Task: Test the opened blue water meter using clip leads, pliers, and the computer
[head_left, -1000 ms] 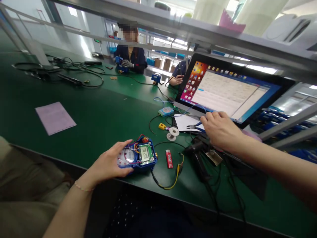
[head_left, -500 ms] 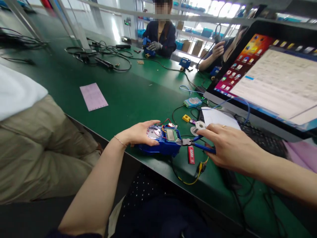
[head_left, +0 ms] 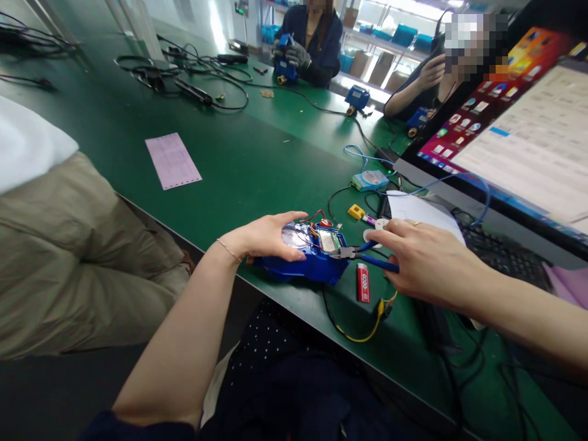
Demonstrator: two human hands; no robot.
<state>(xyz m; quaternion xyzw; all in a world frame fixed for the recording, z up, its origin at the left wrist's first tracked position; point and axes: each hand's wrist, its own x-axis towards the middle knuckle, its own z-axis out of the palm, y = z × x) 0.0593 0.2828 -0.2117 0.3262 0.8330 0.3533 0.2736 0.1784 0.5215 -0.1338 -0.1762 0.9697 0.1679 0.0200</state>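
A blue meter housing [head_left: 307, 267] with an open top, a round clear dial, a small display board and coloured wires lies near the front edge of the green bench [head_left: 239, 171]. My left hand [head_left: 264, 236] rests on its left side and dial, holding it down. My right hand [head_left: 425, 260] grips blue-handled cutting pliers [head_left: 362, 252]; their jaws reach the wires at the housing's right side.
A red lighter [head_left: 362, 282] and a yellow-black lead [head_left: 362, 331] lie just right of the housing. Behind are a solder spool, a white sheet [head_left: 420, 211], a keyboard and a tilted monitor [head_left: 514, 135]. A pink paper [head_left: 172, 160] lies left. Two people work across the bench; someone in khaki sits at my left.
My right hand picked up the pliers from beside the monitor and brought them left to the housing. My view swung down and right; the left hand stayed on the housing.
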